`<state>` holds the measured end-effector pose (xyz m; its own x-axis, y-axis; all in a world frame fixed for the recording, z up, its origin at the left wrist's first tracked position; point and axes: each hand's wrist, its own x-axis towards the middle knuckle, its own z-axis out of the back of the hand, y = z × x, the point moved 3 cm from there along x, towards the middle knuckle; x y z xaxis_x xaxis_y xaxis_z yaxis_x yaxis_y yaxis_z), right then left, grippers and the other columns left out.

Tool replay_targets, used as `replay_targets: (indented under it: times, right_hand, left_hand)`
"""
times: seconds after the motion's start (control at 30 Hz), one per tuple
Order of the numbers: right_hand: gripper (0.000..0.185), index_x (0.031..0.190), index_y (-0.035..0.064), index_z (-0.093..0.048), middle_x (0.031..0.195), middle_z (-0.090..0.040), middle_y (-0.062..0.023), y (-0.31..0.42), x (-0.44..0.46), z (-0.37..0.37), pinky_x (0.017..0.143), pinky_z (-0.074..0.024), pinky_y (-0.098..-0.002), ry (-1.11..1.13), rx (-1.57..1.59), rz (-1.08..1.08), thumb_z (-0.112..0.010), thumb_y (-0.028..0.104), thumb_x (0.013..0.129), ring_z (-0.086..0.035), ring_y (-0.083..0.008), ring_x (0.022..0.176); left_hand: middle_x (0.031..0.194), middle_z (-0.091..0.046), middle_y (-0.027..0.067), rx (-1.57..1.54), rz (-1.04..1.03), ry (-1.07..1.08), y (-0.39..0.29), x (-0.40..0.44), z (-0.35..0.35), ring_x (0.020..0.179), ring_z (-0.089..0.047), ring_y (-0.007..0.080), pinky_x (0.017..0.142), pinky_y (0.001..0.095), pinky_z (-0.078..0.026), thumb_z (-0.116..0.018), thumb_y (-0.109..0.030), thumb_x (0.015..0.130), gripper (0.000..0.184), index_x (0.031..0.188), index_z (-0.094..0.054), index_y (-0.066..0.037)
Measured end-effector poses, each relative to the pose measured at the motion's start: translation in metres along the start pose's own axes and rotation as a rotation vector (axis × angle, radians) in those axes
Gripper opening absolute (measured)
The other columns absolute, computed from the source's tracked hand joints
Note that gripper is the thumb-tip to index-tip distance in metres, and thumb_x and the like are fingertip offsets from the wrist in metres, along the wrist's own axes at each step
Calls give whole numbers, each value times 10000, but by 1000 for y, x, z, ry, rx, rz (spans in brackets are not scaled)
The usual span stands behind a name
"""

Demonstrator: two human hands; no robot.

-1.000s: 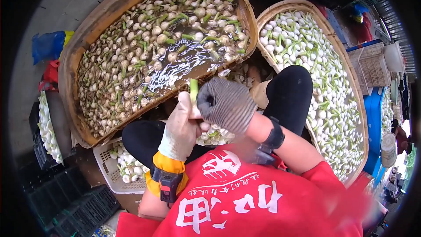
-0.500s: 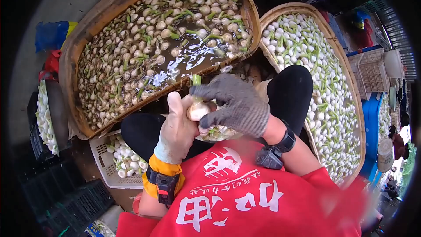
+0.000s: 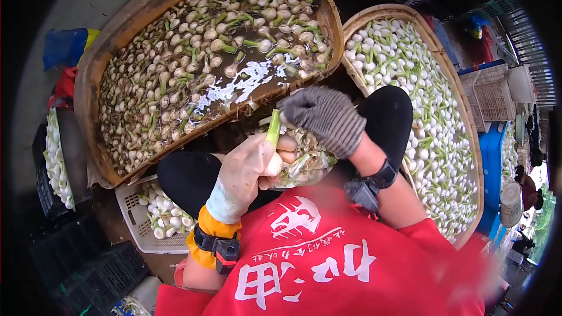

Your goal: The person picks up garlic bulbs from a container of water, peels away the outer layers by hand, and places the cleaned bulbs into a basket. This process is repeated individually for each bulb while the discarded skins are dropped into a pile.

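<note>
My left hand (image 3: 243, 167), in a pale glove, grips a white garlic bulb (image 3: 273, 165) whose short green stem (image 3: 273, 129) points up between thumb and fingers. Just right of the stem is my right hand (image 3: 328, 118), in a grey striped glove, its fingers curled and pressed together. Whatever those fingers may hold is hidden. Under both hands, between my knees, lies a heap of garlic peelings (image 3: 307, 158).
Ahead stands a big tub (image 3: 88, 105) of unpeeled garlic in murky water. To the right is a long basin (image 3: 377, 11) full of white garlic. A white plastic crate (image 3: 140, 222) with peeled bulbs sits by my left knee; dark crates (image 3: 111, 272) stand lower left.
My right hand has come off the bulb and moved up and right, its fingers curling. The left hand still holds the garlic, now lower, and the peelings beneath show more.
</note>
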<state>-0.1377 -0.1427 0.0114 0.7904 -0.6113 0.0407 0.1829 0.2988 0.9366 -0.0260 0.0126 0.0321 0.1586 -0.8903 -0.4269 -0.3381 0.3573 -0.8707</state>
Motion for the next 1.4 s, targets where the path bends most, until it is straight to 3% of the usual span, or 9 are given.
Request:
replay_targets:
  times: [0.07, 0.5, 0.57, 0.8, 0.83, 1.13, 1.23, 1.3, 1.4]
  right_hand:
    - [255, 1045, 115, -733, 844, -699, -68, 19, -8, -7, 700, -526, -356, 74, -216, 286, -656, 310, 900, -665, -255, 763]
    - [165, 1030, 11, -680, 1004, -661, -62, 28, -21, -8, 836, -495, -269, -109, 364, -108, -640, 117, 910, -617, -126, 948]
    - [170, 1049, 8, -676, 976, -663, -46, -19, -21, -12, 810, -493, -249, -348, 1014, -150, -605, 110, 933, -615, -116, 906]
    - [459, 1157, 133, -696, 954, -647, -57, 54, -34, 4, 703, -503, -297, -118, -82, 136, -798, 215, 717, -604, -183, 829]
    - [434, 1136, 139, -702, 926, -637, -51, 40, -34, -9, 739, -503, -327, -191, -303, 597, -785, 226, 719, -603, -231, 839]
    - [187, 986, 14, -643, 908, -674, -93, 25, -10, 7, 761, -510, -338, -375, 232, -69, -603, 196, 961, -644, -197, 851]
    - [193, 973, 8, -650, 882, -676, -99, -7, 4, 22, 723, -508, -338, -471, -375, 128, -596, 193, 964, -642, -168, 818]
    - [188, 957, 17, -663, 819, -658, -109, 15, -13, 9, 690, -499, -354, -134, 368, 32, -593, 191, 952, -637, -210, 748]
    - [283, 944, 65, -680, 802, -638, -116, 46, -26, 12, 671, -502, -381, 220, -114, 17, -660, 339, 876, -630, -317, 748]
  left_hand:
    - [958, -633, 46, 30, 19, 30, 3, 5, 0, 658, -476, 59, 524, 191, -356, -514, -450, 987, 490, 1188, -576, -7]
    - [1130, -599, 144, -441, -276, 156, 16, 8, -4, 801, -520, 143, 690, 258, -432, -607, -473, 933, 647, 1323, -427, 10]
    - [1265, -569, 180, -441, -384, 87, 10, 5, -1, 892, -575, 183, 788, 298, -471, -699, -361, 895, 636, 1325, -422, 16]
    - [1266, -584, 155, -336, -387, -44, 4, 7, 6, 984, -613, 173, 897, 290, -491, -787, -326, 821, 733, 1350, -422, 27]
    - [1262, -587, 146, -264, -360, -35, 6, 9, 8, 984, -608, 152, 889, 277, -492, -799, -380, 799, 786, 1355, -426, 33]
    - [1208, -567, 192, -519, -284, 210, -3, -7, -5, 1114, -620, 380, 908, 464, -577, -813, -325, 781, 739, 1310, -425, 15]
    - [1280, -550, 186, -378, -255, 160, -9, -9, -4, 1071, -630, 293, 856, 371, -570, -809, -409, 768, 819, 1354, -419, 9]
    - [1268, -564, 147, -278, -248, 84, -12, -8, 1, 1006, -616, 193, 873, 330, -531, -800, -411, 776, 806, 1357, -447, 23]
    - [1220, -587, 125, 14, -326, -23, -8, -4, 14, 996, -607, 181, 887, 303, -510, -807, -333, 751, 755, 1338, -489, 20]
